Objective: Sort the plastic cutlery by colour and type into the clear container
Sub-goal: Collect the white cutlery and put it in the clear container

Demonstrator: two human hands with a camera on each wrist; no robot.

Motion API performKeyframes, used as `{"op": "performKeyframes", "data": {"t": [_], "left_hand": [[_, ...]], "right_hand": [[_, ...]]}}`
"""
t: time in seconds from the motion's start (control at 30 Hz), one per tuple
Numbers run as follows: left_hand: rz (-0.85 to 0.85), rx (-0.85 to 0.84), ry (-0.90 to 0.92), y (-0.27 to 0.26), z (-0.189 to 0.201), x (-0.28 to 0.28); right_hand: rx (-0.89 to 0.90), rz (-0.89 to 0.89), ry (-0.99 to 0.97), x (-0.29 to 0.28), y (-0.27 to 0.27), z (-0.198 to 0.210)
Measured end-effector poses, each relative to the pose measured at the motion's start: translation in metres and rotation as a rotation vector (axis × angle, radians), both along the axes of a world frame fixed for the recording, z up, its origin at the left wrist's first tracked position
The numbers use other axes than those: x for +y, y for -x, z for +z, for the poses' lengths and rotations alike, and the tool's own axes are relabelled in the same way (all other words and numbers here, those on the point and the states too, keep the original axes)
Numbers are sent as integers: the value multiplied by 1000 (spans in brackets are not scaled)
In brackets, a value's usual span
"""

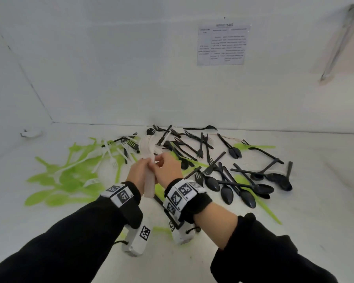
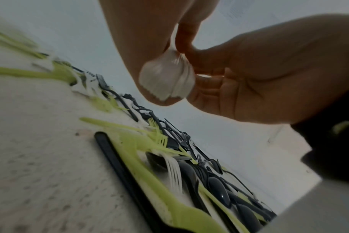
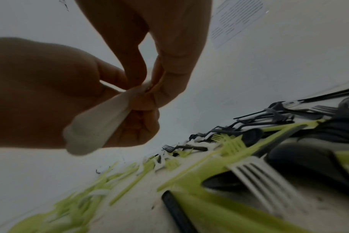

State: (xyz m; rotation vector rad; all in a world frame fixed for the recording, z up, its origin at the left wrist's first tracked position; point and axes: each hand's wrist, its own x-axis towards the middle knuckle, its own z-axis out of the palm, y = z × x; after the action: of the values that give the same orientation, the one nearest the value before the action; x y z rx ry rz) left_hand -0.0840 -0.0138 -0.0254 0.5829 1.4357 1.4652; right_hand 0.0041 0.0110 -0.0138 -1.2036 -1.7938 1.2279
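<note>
Above the littered table (image 1: pixel 192 262), left hand (image 1: pixel 138 172) grips a white spoon stack (image 1: pixel 148 185), right hand (image 1: pixel 169 167) pinches its top; loose pinch could spill them back into the mix.

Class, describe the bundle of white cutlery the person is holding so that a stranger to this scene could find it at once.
Start at the white table strewn with green and black cutlery. Above its middle, the left hand and right hand meet. Between them is the white bundle: the only cutlery lifted off the table, stacked together rather than scattered.
</note>
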Motion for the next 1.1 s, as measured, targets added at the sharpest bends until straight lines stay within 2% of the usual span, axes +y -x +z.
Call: {"op": "performKeyframes", "data": {"t": [0.07, 0.13, 0.3, 0.37, 0.5, 0.57, 0.63, 0.7, 0.8, 0.9, 0.97, 1.1], "left_hand": [[35, 32, 7, 8, 0, -6], [98, 133, 17, 17, -4, -12], [122, 239, 51, 22, -4, -29], [113, 236, 77, 21, -6, -36], [56, 214, 114, 14, -12, -46], [36, 195, 128, 8, -14, -51], [27, 181, 129, 4, -15, -52], [15, 182, 143, -1, -14, -53], [-1, 129, 126, -9, -11, -54], [-33, 126, 106, -19, -6, -56], [-59, 141, 85, -25, -3, -54], [-38, 110, 59, -35, 1, -45]], "right_hand": [[-58, 37, -69, -9, 11, -3], [-146, 95, -133, -17, 20, -8], [-256, 153, -93, -22, 15, -20], [-402, 133, -18, -14, 5, -27], [-867, 174, 60, -5, -13, -33], [-953, 223, 25, -6, -16, -34], [-872, 292, -19, -6, -15, -35], [-693, 324, -7, -7, -13, -32], [-430, 172, -32, -7, -16, -26], [-272, 52, -28, -13, -17, -23], [-226, 51, -9, -19, -18, -24], [-296, 71, -111, -19, -26, -23]]}}
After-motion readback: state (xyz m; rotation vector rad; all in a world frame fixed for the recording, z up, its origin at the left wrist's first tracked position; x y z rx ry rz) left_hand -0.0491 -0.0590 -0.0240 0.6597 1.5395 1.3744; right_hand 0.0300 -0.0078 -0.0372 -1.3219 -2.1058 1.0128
